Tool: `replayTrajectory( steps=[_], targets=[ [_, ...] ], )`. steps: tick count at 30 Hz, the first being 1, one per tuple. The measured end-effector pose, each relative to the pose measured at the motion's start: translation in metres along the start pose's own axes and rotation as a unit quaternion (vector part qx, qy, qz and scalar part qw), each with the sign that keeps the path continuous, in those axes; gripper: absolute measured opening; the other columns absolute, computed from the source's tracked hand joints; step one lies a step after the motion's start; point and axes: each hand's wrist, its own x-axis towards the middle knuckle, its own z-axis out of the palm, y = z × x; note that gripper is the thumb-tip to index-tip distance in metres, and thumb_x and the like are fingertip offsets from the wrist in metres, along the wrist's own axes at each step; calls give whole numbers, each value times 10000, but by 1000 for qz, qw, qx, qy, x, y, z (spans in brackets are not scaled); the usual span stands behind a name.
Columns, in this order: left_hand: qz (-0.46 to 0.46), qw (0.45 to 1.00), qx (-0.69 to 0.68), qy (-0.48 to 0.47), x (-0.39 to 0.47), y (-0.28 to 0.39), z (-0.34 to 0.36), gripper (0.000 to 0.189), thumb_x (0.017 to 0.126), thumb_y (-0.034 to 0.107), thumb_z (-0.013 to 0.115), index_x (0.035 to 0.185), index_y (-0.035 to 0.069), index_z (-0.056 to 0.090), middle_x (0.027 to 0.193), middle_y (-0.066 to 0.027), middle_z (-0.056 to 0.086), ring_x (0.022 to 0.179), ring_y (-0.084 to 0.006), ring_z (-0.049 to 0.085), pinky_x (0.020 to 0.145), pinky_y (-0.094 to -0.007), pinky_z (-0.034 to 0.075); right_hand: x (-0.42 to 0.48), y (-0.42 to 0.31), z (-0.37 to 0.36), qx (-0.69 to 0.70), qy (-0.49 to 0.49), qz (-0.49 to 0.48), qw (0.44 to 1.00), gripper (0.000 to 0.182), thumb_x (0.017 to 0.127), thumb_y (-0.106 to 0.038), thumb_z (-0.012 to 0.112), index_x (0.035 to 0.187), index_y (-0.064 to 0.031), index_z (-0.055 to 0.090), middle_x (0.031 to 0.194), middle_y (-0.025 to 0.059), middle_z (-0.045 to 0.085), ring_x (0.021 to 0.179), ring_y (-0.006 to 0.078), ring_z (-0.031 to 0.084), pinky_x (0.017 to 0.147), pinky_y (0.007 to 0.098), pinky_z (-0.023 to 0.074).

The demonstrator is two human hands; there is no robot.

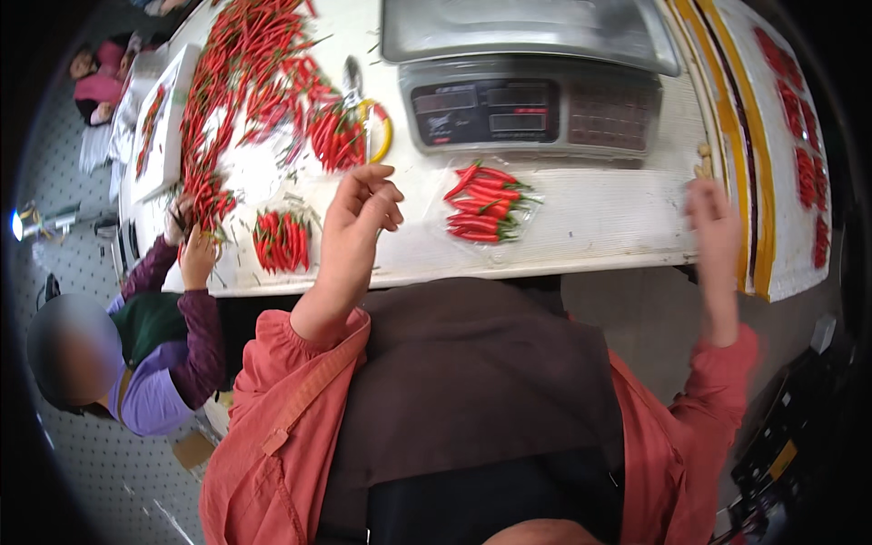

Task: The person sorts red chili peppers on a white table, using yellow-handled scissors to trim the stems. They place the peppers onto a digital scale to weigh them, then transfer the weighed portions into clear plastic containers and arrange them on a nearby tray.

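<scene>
My left hand (360, 221) hovers over the table's front edge, fingers loosely bent and apart, with nothing visible in it. To its right, red chili peppers (485, 208) lie in a stacked row on a sheet of clear plastic film (524, 231). A bundle of chilies (281, 242) sits left of the same hand. My right hand (714, 211), blurred, is at the right side of the table, close to small beige pieces (704, 163); whether its fingers hold anything is unclear. Scissors with yellow-and-red handles (383, 136) lie beside another chili bundle (337, 139).
A digital scale (531, 109) with a metal pan (531, 27) stands at the back. Loose chilies (238, 61) are heaped at the left. A co-worker's hands (197, 252) handle chilies there. White foam boxes (790, 238) with packed chilies line the right side.
</scene>
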Motion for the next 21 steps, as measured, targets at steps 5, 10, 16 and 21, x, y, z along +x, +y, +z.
replayTrajectory(
  steps=[5, 10, 16, 21],
  targets=[
    [-26, 989, 14, 145, 1, -27, -36, 230, 957, 136, 525, 1160, 27, 521, 948, -51, 595, 768, -101, 565, 682, -239, 456, -16, 1, 112, 124, -216, -19, 968, 59, 922, -66, 603, 908, -13, 624, 714, -14, 579, 649, 36, 529, 577, 196, 425],
    [-116, 957, -115, 240, 22, -60, -71, 346, 984, 180, 507, 1246, -37, 443, 1069, -178, 610, 892, -229, 639, 781, -322, 533, -22, -77, 185, 210, -272, -83, 936, 114, 919, -82, 610, 967, 19, 628, 790, 39, 651, 700, 77, 596, 626, 230, 477],
    [-119, 952, -170, 225, 34, -64, -75, 409, 1004, 201, 439, 1296, -80, 382, 1156, -248, 586, 977, -300, 643, 816, -351, 538, -19, -128, 273, 84, -311, -242, 915, 319, 893, -84, 595, 1182, 33, 526, 901, 179, 666, 722, 286, 670, 673, 342, 529],
    [-3, 976, -58, 208, -31, -70, -86, 298, 964, 119, 526, 1221, -17, 458, 1005, -110, 600, 844, -157, 605, 752, -276, 493, -42, -139, 303, 120, -452, -113, 876, 330, 913, -110, 578, 1194, 53, 521, 924, 148, 657, 735, 193, 666, 648, 309, 535]
  ],
)
